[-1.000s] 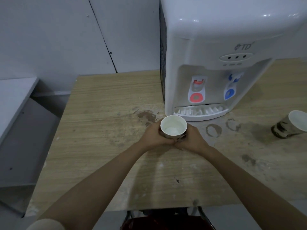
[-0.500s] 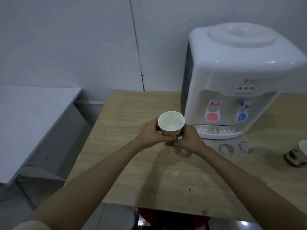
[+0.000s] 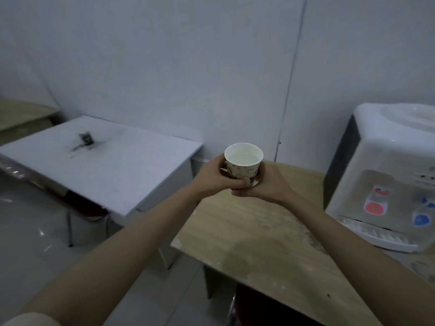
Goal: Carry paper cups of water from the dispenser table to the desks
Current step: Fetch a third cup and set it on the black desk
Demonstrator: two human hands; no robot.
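A patterned paper cup (image 3: 243, 164) with water in it is held upright in the air above the left end of the wooden dispenser table (image 3: 259, 243). My left hand (image 3: 215, 176) wraps its left side and my right hand (image 3: 268, 182) cups its right side and base. The white water dispenser (image 3: 386, 175), with a red and a blue tap, stands on the table at the right. A white desk (image 3: 113, 165) stands to the left, and on it rests a small dark blurred object (image 3: 85, 138) that could be another cup.
A grey panelled wall runs behind both tables. A narrow floor gap separates the white desk from the wooden table. A dark red seat (image 3: 87, 208) sits under the white desk. A wooden surface (image 3: 21, 114) shows at the far left.
The cup has risen from the table in both hands. My view has swung left, bringing the white desk into sight and pushing the dispenser to the right edge; the second cup has left the view.
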